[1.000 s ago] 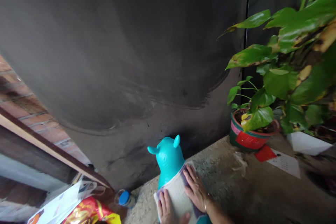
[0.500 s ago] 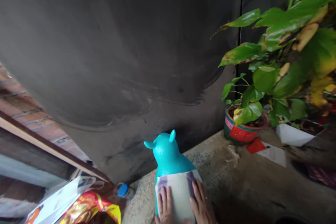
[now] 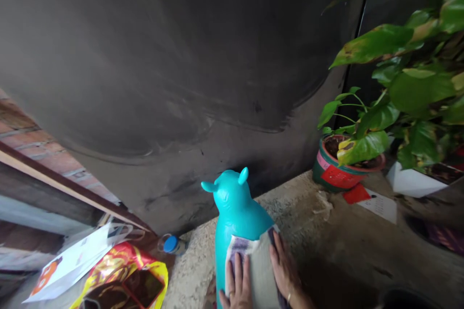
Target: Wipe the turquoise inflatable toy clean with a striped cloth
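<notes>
A glossy teal animal-shaped toy (image 3: 232, 193) with two small ears stands on the concrete floor, its head toward the dark wall. Draped over its back is a pale cloth (image 3: 261, 270) with purple patches, its top edge uneven and folded. My left hand (image 3: 239, 282) lies flat on the cloth's left part, fingers stretched out. On the cloth's right edge rests my right hand (image 3: 286, 268), fingers extended and pressed along the toy's side. The lower part of the toy is hidden by the cloth, my hands and the frame edge.
A tall dark wall panel (image 3: 181, 82) rises just ahead. At the right stand a potted plant (image 3: 337, 174) and a white planter (image 3: 413, 181), with a paper (image 3: 380, 206) on the floor. To the left are a blue-lidded jar (image 3: 174, 245) and a red-yellow bag (image 3: 123, 265).
Both hands and the cloth have shifted right across the toy's back, baring more teal on its left. The cloth's top edge has become creased. The view has tilted slightly.
</notes>
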Tool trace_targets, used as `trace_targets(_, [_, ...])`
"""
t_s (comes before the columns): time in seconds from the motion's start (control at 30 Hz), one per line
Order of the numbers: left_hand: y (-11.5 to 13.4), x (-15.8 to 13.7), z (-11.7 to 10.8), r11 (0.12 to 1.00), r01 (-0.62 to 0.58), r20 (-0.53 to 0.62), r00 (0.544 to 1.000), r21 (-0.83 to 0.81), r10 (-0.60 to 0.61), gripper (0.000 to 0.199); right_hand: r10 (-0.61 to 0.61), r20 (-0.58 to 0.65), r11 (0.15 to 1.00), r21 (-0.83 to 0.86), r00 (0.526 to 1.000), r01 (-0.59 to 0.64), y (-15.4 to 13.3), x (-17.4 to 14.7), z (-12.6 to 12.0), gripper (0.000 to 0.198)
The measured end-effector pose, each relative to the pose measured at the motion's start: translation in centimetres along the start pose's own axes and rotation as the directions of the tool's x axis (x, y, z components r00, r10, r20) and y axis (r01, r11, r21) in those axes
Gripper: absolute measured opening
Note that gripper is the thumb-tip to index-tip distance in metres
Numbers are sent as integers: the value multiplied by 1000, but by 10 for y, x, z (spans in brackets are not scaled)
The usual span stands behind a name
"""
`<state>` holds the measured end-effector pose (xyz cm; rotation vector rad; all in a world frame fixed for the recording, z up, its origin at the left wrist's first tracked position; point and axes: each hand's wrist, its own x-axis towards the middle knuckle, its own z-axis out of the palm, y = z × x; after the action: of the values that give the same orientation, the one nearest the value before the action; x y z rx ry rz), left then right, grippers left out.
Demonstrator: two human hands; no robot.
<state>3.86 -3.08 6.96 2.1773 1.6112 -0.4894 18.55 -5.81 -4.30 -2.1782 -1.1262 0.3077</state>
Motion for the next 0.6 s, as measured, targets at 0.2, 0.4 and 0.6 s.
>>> trace_targets(0.2, [4, 29, -18, 1000, 7, -102, 995, -31, -10, 106, -78, 111, 997, 6, 991, 77, -38, 81, 8, 55])
trace_targets(0.4, [3, 50, -26, 995, 6, -161, 987, -104, -23, 103, -139, 114, 990, 7, 984, 139, -55, 111, 6, 53])
trace_targets(0.6, [-9, 35, -13, 997, -54, -157, 987, -60, 44, 106, -40, 31, 995, -85, 999, 43, -30, 26, -7, 56])
